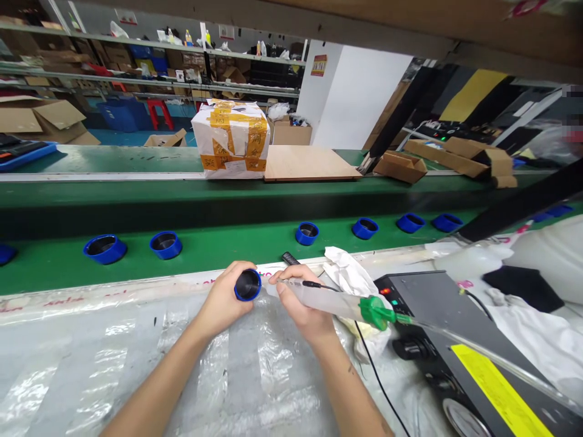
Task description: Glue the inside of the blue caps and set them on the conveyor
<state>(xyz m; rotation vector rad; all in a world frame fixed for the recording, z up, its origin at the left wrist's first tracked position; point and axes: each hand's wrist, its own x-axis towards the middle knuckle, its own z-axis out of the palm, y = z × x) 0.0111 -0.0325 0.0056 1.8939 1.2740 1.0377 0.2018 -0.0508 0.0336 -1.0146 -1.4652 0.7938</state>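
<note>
Okay, the left hand is curled firmly around a blue-rimmed black cup, lifted just above the plastic-covered worktop. Right beside that cup, the right hand is closed on a clear syringe with a green collar, its thin end close to the cup's rim. Beyond the cup, more blue cups line up on a green conveyor belt, while a white cloth and a grey control box sit off to its right.
</note>
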